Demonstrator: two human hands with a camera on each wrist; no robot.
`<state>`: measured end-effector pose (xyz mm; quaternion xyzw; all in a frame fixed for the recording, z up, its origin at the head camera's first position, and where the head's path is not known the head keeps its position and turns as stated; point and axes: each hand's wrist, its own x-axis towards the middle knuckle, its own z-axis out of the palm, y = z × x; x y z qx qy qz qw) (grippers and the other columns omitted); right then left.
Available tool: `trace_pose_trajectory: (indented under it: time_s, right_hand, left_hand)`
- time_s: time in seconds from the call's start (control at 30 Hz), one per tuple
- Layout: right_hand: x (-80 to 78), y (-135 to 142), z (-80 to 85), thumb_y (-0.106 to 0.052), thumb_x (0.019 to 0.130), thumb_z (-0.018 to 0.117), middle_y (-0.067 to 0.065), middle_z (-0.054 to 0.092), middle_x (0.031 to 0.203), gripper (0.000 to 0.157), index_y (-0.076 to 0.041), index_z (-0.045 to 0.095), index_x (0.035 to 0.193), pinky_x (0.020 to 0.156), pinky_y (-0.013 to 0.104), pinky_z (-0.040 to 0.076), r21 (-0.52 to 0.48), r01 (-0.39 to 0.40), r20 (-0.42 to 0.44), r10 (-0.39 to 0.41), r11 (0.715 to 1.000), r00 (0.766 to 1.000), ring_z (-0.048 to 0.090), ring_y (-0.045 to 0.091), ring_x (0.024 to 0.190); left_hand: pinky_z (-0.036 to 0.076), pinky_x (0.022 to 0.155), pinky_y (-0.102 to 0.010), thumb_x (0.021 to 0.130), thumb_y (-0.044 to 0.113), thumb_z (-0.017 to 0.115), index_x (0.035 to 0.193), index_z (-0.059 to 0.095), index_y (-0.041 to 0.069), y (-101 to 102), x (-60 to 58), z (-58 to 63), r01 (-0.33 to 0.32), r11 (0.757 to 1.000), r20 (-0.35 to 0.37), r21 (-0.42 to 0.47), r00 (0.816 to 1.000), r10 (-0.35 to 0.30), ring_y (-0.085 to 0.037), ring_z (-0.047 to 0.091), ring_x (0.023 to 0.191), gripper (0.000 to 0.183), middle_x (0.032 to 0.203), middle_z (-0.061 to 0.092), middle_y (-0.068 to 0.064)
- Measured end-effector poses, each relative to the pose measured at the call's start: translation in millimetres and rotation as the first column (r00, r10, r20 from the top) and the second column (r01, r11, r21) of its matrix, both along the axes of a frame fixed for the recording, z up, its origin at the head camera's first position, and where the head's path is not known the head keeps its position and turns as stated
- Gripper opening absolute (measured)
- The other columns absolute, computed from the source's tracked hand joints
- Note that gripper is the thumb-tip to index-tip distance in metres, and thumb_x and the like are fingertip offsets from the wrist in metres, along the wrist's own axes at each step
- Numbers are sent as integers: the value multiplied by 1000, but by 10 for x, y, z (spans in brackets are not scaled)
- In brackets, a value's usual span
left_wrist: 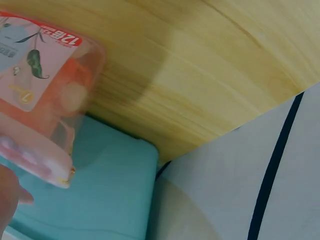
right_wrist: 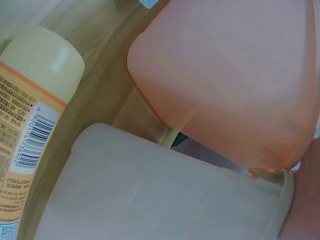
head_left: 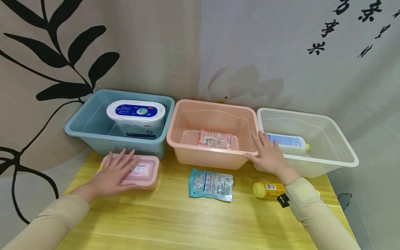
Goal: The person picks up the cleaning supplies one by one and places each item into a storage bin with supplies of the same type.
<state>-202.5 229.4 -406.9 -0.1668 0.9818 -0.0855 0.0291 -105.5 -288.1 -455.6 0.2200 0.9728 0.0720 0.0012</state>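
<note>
My left hand [head_left: 110, 175] lies with fingers spread over a clear plastic box with a pink lid [head_left: 147, 170], just in front of the blue bin [head_left: 125, 147]. In the left wrist view the box's side [left_wrist: 60, 95] carries a printed label, and only a bit of the hand shows at the edge. My right hand [head_left: 270, 156] reaches over where the peach bin [head_left: 209, 158] and white bin [head_left: 315, 163] meet, fingers extended at their front rims. Beneath that wrist lies a yellow bottle [head_left: 272, 190], whose barcode side faces the right wrist camera.
Inside the blue bin stands a white tub [head_left: 137, 121] with a blue label. A pink packet [head_left: 217, 139] lies in the peach bin, and a white bottle [head_left: 290, 144] with a yellow cap lies in the white bin. A blue pouch [head_left: 210, 184] rests on the wooden table [head_left: 175, 222].
</note>
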Motion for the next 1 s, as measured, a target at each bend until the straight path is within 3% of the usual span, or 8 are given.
trace_pose_trajectory:
  time_s: [0.17,0.37,0.63,0.83,1.0]
  right_hand:
    - [6,-1,-7,-61,88,46,24,10,155,88,-11,11,151,110,67,8,1,-1,-2,1,1000,1000,10,43,142]
    - [5,22,-4,-61,88,47,24,10,155,88,-10,12,151,111,65,9,4,-22,-6,22,1000,1000,9,43,143]
    - [52,125,11,-55,87,54,23,10,156,85,-9,20,150,112,63,11,4,-133,-13,133,991,991,10,41,143]
    - [124,246,-4,-53,85,59,21,14,155,87,-7,21,149,112,62,14,-6,-205,-51,204,979,978,12,39,143]
    - [159,314,-22,-47,83,64,21,18,155,87,-7,24,148,111,62,17,-2,-217,-90,216,976,972,18,40,142]
  left_hand:
    - [4,110,-67,78,69,54,149,24,21,-6,-91,-44,-1,1000,80,-22,997,3,-44,13,141,91,157,16,-15]
    - [3,111,-66,76,71,54,150,22,23,-20,-145,-80,5,1000,122,-28,993,-1,-43,11,141,93,157,13,-13]
    - [-2,113,-63,75,72,55,150,18,26,-76,-150,-112,18,1000,119,-17,993,-16,-42,11,142,96,158,12,-11]
    - [3,112,-65,72,75,55,150,17,28,-117,-171,-104,36,998,136,-57,990,-28,-41,13,141,99,157,15,-9]
    - [12,108,-68,71,73,58,148,25,24,-133,-238,-113,105,994,87,-35,991,-102,-41,19,137,97,153,24,-10]
